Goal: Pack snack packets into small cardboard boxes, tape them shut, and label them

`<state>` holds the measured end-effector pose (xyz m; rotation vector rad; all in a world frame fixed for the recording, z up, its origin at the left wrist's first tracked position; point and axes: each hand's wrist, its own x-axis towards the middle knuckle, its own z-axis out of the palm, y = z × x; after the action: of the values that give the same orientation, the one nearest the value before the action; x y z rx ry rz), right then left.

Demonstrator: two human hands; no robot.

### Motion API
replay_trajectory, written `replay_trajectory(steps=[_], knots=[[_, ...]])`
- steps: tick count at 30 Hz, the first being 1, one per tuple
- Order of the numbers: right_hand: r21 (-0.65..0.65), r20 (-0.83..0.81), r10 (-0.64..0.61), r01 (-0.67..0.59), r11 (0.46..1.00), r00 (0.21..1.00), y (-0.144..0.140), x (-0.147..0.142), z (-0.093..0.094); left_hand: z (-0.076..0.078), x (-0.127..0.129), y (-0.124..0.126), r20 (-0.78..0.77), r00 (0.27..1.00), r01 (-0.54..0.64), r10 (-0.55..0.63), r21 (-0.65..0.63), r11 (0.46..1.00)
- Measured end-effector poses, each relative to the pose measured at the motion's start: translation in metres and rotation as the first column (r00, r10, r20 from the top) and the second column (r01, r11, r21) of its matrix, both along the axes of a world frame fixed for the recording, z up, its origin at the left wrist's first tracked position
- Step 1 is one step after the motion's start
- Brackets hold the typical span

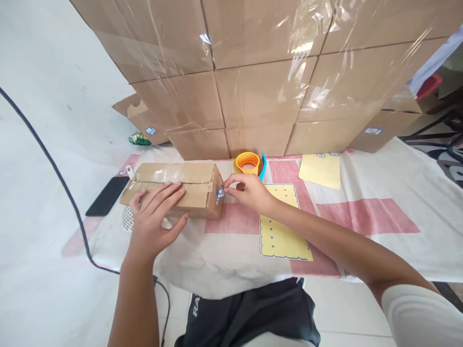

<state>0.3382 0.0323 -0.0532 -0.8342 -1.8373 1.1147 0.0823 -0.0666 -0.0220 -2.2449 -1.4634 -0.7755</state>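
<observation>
A small taped cardboard box (195,174) lies flat on the cloth in front of me. My left hand (155,217) rests on its top, palm down with the fingers apart. At the box's right end, my right hand (246,190) pinches a small blue-and-white sticker (220,193), which touches the end face. Below my right forearm lies a yellow sticker sheet (280,241) with a blue wavy border and little diamond marks; the arm hides part of it.
Stacked cardboard boxes (260,91) in clear wrap stand at the back. Before them are an orange ring (247,156), a blue strip (264,161) and another yellow sheet (321,173). A black phone (107,196) lies left, near a hanging black cable (50,159).
</observation>
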Motion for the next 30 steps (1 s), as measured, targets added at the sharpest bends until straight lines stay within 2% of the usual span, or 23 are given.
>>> replay_trajectory(steps=[2,4,6,9,11,13,15,17,18,20,23,27,30], knots=[[0.067,-0.023,-0.030,0.031,0.997,0.999,0.000,0.006,0.003,-0.004,0.012,-0.009,0.059,0.998,-0.012,0.003,0.150,0.989],[0.198,-0.012,-0.041,0.043,0.979,0.999,0.005,0.016,0.004,-0.012,0.030,-0.019,0.124,0.991,0.012,-0.051,0.296,0.955],[0.308,0.035,-0.048,0.035,0.951,0.998,0.013,0.031,0.005,-0.023,0.052,-0.028,0.158,0.976,0.093,-0.149,0.315,0.945],[0.346,0.120,-0.078,0.031,0.938,0.990,0.022,0.059,0.003,-0.039,0.085,-0.033,0.221,0.940,0.226,-0.260,0.167,0.960],[0.337,0.165,-0.097,0.036,0.941,0.982,0.024,0.077,0.000,-0.049,0.107,-0.029,0.323,0.918,0.242,-0.232,0.008,0.970],[0.309,0.164,-0.116,0.061,0.949,0.980,0.022,0.091,-0.003,-0.055,0.128,-0.019,0.436,0.897,0.179,-0.066,-0.224,0.958],[0.261,0.107,-0.144,0.112,0.959,0.984,0.019,0.101,-0.008,-0.057,0.148,-0.002,0.529,0.834,0.129,0.157,-0.464,0.877],[0.200,0.041,-0.176,0.165,0.966,0.984,0.017,0.107,-0.013,-0.057,0.164,0.022,0.598,0.732,0.155,0.325,-0.611,0.776],[0.171,0.009,-0.191,0.187,0.967,0.981,0.016,0.108,-0.016,-0.056,0.171,0.035,0.632,0.679,0.191,0.373,-0.643,0.742],[0.118,-0.050,-0.213,0.218,0.969,0.976,0.015,0.109,-0.021,-0.053,0.183,0.062,0.694,0.578,0.253,0.429,-0.653,0.714],[0.064,-0.124,-0.228,0.237,0.969,0.966,0.015,0.109,-0.025,-0.050,0.197,0.092,0.753,0.484,0.278,0.445,-0.615,0.738],[-0.045,-0.242,-0.262,0.259,0.965,0.934,0.020,0.119,-0.023,-0.048,0.215,0.102,0.793,0.482,0.256,0.373,-0.534,0.806],[-0.165,-0.351,-0.400,0.364,0.917,0.847,0.031,0.138,-0.017,-0.047,0.224,0.096,0.799,0.538,0.297,0.268,-0.477,0.828]])
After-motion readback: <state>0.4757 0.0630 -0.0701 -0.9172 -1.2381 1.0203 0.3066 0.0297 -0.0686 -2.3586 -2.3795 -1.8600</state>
